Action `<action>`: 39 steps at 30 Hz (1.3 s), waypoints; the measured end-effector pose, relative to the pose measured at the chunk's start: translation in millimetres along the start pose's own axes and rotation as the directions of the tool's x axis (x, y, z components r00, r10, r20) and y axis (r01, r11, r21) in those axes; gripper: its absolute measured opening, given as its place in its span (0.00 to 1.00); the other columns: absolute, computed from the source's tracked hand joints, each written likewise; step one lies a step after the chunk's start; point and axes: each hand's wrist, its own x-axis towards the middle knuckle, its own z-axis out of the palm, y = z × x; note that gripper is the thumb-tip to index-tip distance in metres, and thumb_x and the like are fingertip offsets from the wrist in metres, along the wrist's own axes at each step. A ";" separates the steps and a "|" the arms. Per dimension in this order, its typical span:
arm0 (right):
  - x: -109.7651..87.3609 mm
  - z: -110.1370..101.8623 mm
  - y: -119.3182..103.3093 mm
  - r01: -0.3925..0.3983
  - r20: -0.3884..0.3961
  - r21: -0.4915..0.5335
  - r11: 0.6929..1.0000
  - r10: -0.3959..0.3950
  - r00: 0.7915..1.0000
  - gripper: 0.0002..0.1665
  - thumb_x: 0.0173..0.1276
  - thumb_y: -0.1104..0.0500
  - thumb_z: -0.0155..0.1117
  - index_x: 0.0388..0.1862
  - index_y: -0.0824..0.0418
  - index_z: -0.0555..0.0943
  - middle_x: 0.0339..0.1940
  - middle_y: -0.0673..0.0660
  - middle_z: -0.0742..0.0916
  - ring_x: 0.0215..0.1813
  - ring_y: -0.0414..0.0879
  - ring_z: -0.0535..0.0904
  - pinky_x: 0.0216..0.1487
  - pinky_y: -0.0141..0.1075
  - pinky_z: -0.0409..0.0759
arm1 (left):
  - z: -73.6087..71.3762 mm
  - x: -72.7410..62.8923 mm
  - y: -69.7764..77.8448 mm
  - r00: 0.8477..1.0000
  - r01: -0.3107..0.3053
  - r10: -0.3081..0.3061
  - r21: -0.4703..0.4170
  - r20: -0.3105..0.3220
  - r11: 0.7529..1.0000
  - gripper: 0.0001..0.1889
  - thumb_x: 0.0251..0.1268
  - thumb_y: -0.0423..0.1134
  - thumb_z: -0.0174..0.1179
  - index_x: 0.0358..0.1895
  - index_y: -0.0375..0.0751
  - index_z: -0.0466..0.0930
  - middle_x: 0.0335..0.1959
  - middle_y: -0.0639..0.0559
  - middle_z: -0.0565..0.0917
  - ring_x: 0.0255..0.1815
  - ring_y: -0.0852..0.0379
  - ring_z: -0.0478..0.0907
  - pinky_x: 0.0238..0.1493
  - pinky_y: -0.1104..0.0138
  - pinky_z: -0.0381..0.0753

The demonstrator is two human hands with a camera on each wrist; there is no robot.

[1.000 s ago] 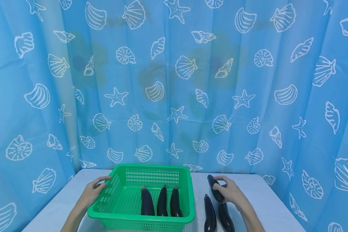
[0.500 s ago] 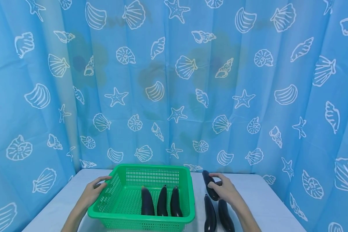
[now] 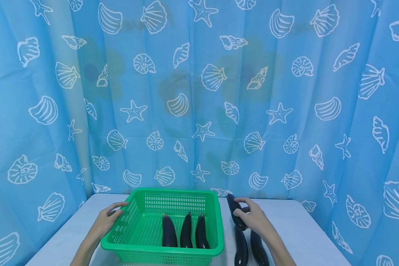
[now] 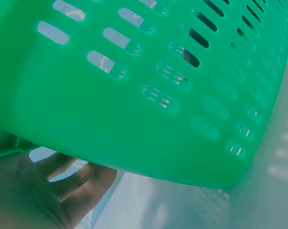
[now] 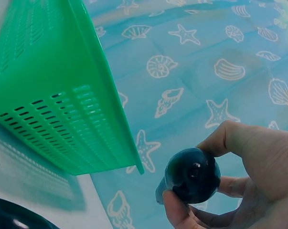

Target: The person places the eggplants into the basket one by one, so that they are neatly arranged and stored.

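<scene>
Past the two loose eggplants (image 3: 241,248) lying nearest on the white table (image 3: 302,229), has swung the held eggplant (image 3: 233,208) leftward over the last second, narrowing the gap to the green basket (image 3: 153,249) but not yet inside its right rim. Grips it between thumb and curled fingers of the right hand (image 3: 254,216), with the forearm slanting in from the lower right. Rests the left hand (image 3: 107,218) at the basket's left rim, clasping or merely touching, cannot tell; beyond, three eggplants (image 3: 186,235) inside, then shell-print curtain (image 3: 199,111).
</scene>
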 end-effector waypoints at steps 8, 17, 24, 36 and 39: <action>-3.6 4.1 -5.7 0.015 -0.008 -0.003 1.000 -0.015 1.000 0.29 0.65 0.55 0.62 0.66 0.55 0.74 0.50 0.64 0.83 0.42 0.49 0.82 0.32 0.38 0.87 | -0.8 0.6 0.2 1.000 -0.003 0.003 0.012 0.002 1.000 0.24 0.78 0.48 0.48 0.68 0.39 0.71 0.61 0.30 0.77 0.49 0.46 0.84 0.41 0.63 0.86; -8.4 10.8 -13.2 0.038 -0.020 -0.003 0.999 -0.038 0.999 0.28 0.64 0.55 0.63 0.65 0.53 0.75 0.47 0.61 0.84 0.41 0.48 0.82 0.33 0.39 0.85 | -2.2 1.7 1.6 1.000 -0.013 0.013 0.002 0.019 1.000 0.23 0.79 0.47 0.47 0.68 0.40 0.71 0.64 0.30 0.75 0.51 0.44 0.82 0.45 0.62 0.86; -10.6 18.2 -22.5 0.077 -0.003 0.009 0.997 -0.077 0.997 0.28 0.64 0.54 0.63 0.64 0.54 0.76 0.47 0.61 0.84 0.42 0.48 0.81 0.35 0.40 0.88 | -0.9 2.3 1.3 1.000 -0.014 0.014 0.003 0.012 1.000 0.24 0.78 0.48 0.48 0.68 0.39 0.71 0.63 0.30 0.75 0.50 0.45 0.83 0.42 0.63 0.86; -11.9 29.8 -43.4 0.132 0.035 -0.001 0.991 -0.132 0.991 0.27 0.63 0.56 0.63 0.63 0.53 0.77 0.54 0.59 0.84 0.45 0.47 0.81 0.34 0.38 0.84 | 0.7 1.3 -0.6 1.000 0.003 -0.003 0.003 0.002 1.000 0.24 0.78 0.48 0.48 0.68 0.39 0.71 0.62 0.29 0.76 0.51 0.45 0.83 0.44 0.61 0.87; -12.1 33.6 -45.2 0.144 0.048 0.002 0.990 -0.144 0.988 0.26 0.63 0.56 0.63 0.62 0.53 0.77 0.54 0.58 0.84 0.45 0.47 0.80 0.34 0.37 0.83 | 1.2 0.8 -0.6 1.000 0.006 -0.006 0.000 0.001 1.000 0.23 0.78 0.48 0.48 0.68 0.40 0.71 0.62 0.30 0.76 0.49 0.46 0.83 0.43 0.62 0.87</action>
